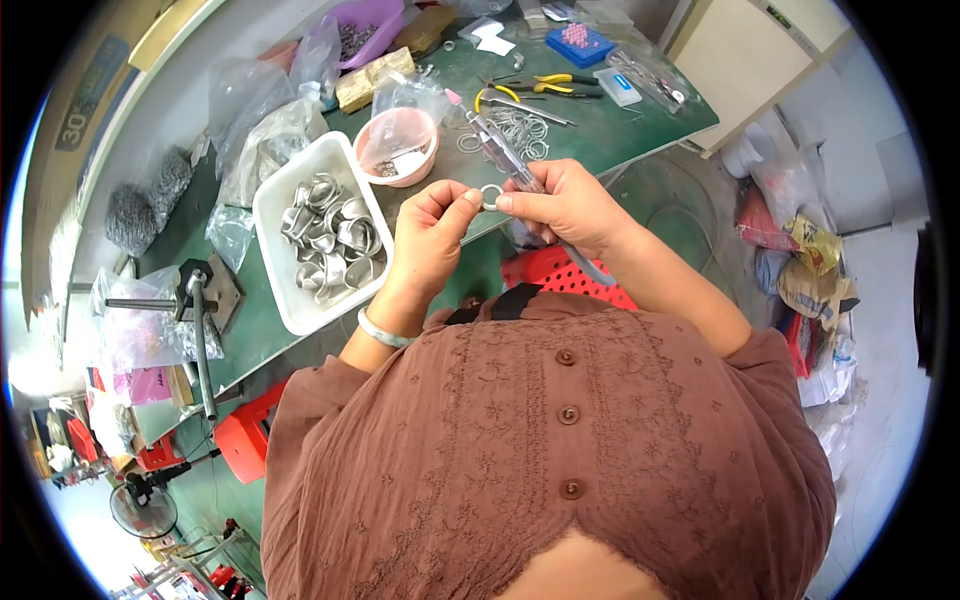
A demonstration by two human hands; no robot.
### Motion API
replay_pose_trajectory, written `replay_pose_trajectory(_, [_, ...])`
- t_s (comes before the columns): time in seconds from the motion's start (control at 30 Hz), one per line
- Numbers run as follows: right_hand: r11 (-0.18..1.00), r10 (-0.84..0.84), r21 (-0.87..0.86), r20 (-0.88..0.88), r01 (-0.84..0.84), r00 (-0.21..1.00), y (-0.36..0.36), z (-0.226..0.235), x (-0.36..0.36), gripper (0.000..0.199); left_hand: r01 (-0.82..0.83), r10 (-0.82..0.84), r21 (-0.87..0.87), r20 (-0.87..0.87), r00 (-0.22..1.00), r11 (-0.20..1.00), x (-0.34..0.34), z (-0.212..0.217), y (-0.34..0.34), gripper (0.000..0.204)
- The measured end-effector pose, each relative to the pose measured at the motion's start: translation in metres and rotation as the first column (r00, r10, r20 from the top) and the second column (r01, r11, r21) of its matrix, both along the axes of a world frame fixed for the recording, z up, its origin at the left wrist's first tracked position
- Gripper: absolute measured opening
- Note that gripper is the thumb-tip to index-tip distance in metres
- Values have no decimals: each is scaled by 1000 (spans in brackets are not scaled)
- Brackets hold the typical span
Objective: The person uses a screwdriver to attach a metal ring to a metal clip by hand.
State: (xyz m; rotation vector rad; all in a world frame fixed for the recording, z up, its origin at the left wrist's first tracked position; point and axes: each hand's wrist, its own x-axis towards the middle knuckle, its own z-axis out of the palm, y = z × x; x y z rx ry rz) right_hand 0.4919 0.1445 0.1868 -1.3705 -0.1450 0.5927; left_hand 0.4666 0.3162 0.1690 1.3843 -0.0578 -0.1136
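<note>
Between my two hands is a small silver metal ring (484, 188). My left hand (432, 232) is closed, pinching the ring's left side between thumb and fingertips. My right hand (572, 212) is wrapped round a rotary tool handpiece (503, 152), with its thumb tip at the ring's right side. The handpiece tilts up and left, away from the ring, and ends in a pink conical grinding tip (453, 97). From its rear a grey cable (590, 266) runs down under my right wrist. Beyond the handpiece, a pile of similar rings (525, 128) lies on the green table.
A white tray (291, 318) of wide curved metal bands stands left of my hands, beside a pink bowl (424, 172). Yellow-handled pliers (565, 79) and a blue box (580, 48) lie farther back. A metal stand (200, 300) is at the left edge, a red stool (525, 268) below.
</note>
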Motion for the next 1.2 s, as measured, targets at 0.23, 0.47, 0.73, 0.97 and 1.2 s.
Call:
replay_pose_trajectory(0.23, [1000,-29,2,3,29,1000,-22,-1,-2,15,71,-71,-2,-18,997,998,6,-3,-17,12])
replay_pose_trajectory(0.47, [999,-37,-7,-15,37,999,-38,-3,-3,13,123,-123,11,-42,992,992,10,0,-29,12])
replay_pose_trajectory(0.73, [999,-52,-5,-27,52,998,-49,-1,-4,12,132,-133,-19,-68,989,991,13,1,-38,12])
replay_pose_trajectory(0.97, [999,-36,-4,-32,36,999,-54,-2,-5,13,121,-121,-5,-49,991,993,13,3,-46,10])
replay_pose_trajectory(1.2, [998,-43,-47,1,43,999,-59,-3,-5,12,105,-103,15,-73,992,994,18,3,-47,10])
